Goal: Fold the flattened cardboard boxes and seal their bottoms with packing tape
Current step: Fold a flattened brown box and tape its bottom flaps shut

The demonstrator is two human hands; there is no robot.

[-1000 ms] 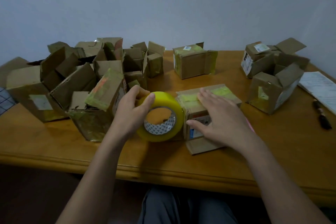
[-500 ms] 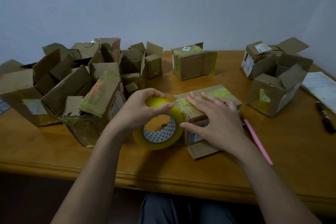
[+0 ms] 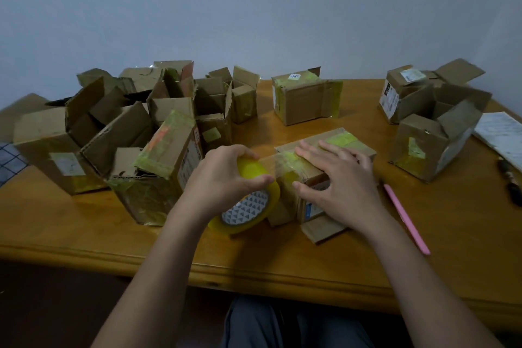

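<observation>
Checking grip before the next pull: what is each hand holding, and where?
The left hand grips the tape roll over its upper rim. The right hand lies flat on the box, holding nothing.

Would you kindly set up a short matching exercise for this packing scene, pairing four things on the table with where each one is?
Things:
1. tape roll
2. pink pen
3. box being taped
4. sheet of paper

Places:
A. at the table's far right edge
B. gripped in the left hand
C. under the flat right hand
D. lying on the table just right of the right forearm

Pairs: 1-B, 2-D, 3-C, 4-A
</observation>
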